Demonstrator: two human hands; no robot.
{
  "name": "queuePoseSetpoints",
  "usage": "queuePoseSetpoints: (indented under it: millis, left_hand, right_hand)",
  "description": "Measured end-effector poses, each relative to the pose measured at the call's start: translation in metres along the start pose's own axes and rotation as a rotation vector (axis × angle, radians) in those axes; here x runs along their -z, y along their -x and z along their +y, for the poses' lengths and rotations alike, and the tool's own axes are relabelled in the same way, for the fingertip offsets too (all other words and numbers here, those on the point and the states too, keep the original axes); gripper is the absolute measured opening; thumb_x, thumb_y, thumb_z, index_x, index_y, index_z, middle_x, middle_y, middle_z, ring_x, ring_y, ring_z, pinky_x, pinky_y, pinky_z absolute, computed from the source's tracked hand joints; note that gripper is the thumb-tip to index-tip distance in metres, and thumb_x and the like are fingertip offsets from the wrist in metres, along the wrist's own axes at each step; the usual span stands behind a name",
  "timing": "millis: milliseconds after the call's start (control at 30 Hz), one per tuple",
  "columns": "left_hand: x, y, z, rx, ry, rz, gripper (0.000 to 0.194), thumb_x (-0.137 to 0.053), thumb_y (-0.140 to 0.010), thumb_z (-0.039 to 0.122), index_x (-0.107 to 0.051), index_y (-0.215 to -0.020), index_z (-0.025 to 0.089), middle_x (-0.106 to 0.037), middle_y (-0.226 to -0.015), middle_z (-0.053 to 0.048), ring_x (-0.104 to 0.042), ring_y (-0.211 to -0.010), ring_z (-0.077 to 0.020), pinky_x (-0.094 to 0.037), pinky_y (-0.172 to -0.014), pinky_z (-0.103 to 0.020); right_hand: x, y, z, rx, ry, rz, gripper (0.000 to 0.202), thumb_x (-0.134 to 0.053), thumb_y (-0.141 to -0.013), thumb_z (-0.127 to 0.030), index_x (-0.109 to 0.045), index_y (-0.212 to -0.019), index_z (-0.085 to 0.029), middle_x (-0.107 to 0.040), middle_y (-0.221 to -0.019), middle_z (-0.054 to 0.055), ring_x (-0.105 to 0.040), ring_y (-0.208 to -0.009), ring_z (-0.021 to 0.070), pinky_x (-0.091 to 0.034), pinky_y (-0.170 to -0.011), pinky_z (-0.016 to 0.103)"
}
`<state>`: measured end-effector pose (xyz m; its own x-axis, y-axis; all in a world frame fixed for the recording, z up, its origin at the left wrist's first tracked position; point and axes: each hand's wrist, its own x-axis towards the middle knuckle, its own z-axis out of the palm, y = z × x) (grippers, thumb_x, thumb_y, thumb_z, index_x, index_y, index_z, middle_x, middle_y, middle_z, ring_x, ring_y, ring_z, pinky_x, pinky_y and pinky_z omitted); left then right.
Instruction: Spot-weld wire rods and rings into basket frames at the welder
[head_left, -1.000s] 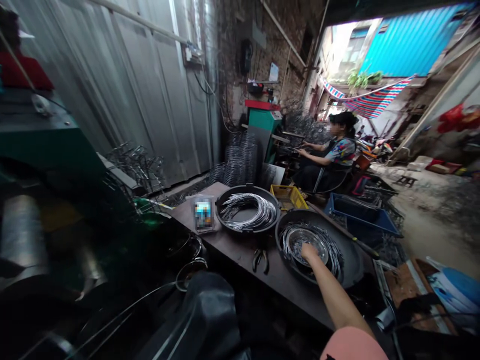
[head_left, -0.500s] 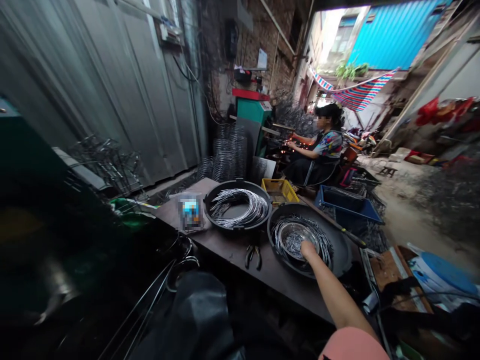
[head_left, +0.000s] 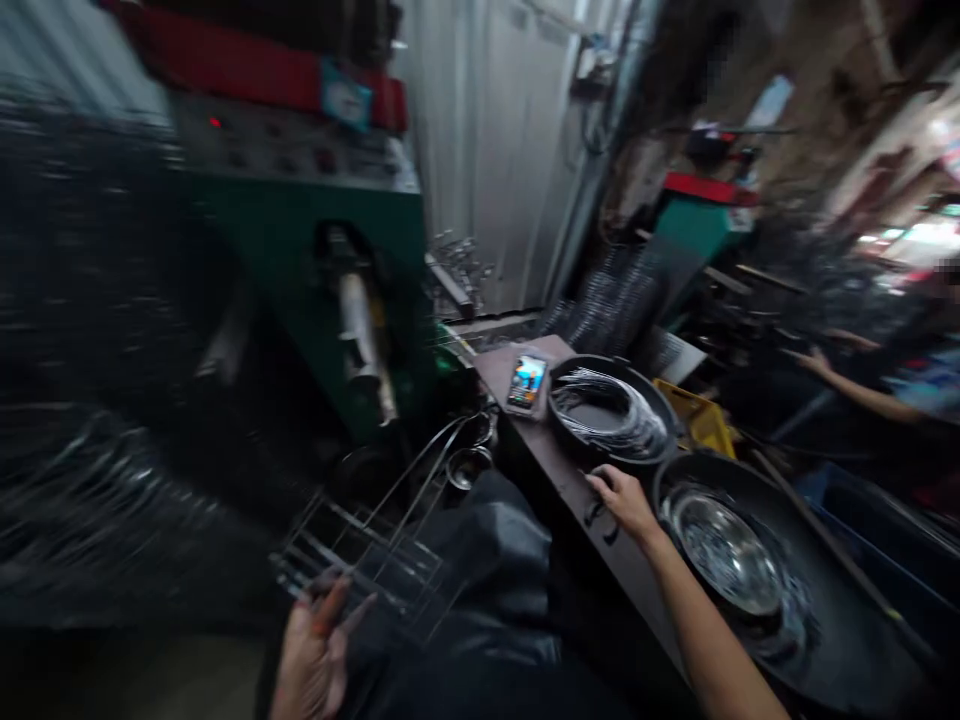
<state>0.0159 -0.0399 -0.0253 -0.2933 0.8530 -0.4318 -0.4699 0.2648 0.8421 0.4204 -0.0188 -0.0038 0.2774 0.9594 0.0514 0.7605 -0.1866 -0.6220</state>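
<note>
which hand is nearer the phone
Right: the right hand is over the table, to the phone's right; the left hand is farther off, at the wire rack.

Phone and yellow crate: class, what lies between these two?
In the head view, a round black tray holding curved wires lies between the phone and crate.

Pan (head_left: pixel 598 414) on bench (head_left: pixel 551 463) w/ wire loops (head_left: pixel 649 425) inside, phone (head_left: pixel 526 384) L of pan, pliers (head_left: pixel 609 534) in front, 2nd pan (head_left: pixel 855 610) R w/ bowl (head_left: pixel 759 582) in it, crate (head_left: pixel 712 428) behind-R, wire rack (head_left: pixel 360 562) front-L, ring stacks (head_left: pixel 611 295) behind
</note>
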Motion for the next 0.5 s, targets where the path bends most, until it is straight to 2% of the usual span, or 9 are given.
queuePoseSetpoints:
  millis: [67,133,233,333,500]
  left_hand:
    - [0.003,0.003,-0.001,-0.023,0.08,0.008,0.04,-0.077,-0.05,0.041,-0.057,-0.077,0.02,-0.051,-0.09,0.001,-0.049,-0.089,-0.0167,-0.05,-0.07,-0.031]
    - [0.006,0.005,-0.002,-0.041,0.127,0.015,0.04,-0.077,-0.05,0.041,-0.057,-0.078,0.021,-0.05,-0.091,0.001,-0.049,-0.09,-0.0164,-0.05,-0.069,-0.028]
    - [0.013,0.007,-0.003,-0.065,0.17,0.043,0.039,-0.076,-0.053,0.04,-0.057,-0.081,0.021,-0.051,-0.096,0.0,-0.048,-0.094,-0.017,-0.048,-0.07,-0.028]
    - [0.02,0.003,-0.005,-0.065,0.199,0.066,0.041,-0.076,-0.052,0.041,-0.058,-0.084,0.022,-0.052,-0.1,0.001,-0.048,-0.096,-0.0176,-0.047,-0.073,-0.029]
    - [0.019,-0.012,-0.007,-0.056,0.202,0.091,0.044,-0.075,-0.053,0.041,-0.057,-0.09,0.023,-0.054,-0.101,0.0,-0.049,-0.097,-0.018,-0.045,-0.075,-0.03]
  right_hand:
    - [-0.04,-0.018,-0.066,0.153,-0.25,-0.192,0.022,-0.05,-0.076,-0.037,-0.059,-0.077,-0.017,-0.061,-0.067,0.001,-0.056,-0.062,0.0148,-0.042,-0.06,0.024]
    - [-0.077,-0.028,-0.124,0.232,-0.417,-0.362,0.019,-0.054,-0.073,-0.036,-0.058,-0.072,-0.017,-0.058,-0.063,-0.001,-0.053,-0.058,0.013,-0.04,-0.057,0.023]
    - [-0.118,-0.034,-0.182,0.243,-0.646,-0.532,0.022,-0.056,-0.072,-0.038,-0.055,-0.066,-0.017,-0.053,-0.056,-0.003,-0.048,-0.051,0.0101,-0.038,-0.052,0.022]
    - [-0.141,-0.036,-0.205,0.198,-0.8,-0.609,0.027,-0.056,-0.073,-0.042,-0.053,-0.067,-0.016,-0.051,-0.054,-0.004,-0.047,-0.048,0.0086,-0.036,-0.049,0.021]
    - [-0.155,-0.04,-0.211,0.188,-0.882,-0.584,0.032,-0.057,-0.074,-0.046,-0.051,-0.065,-0.017,-0.053,-0.055,-0.003,-0.049,-0.048,0.0086,-0.038,-0.049,0.021]
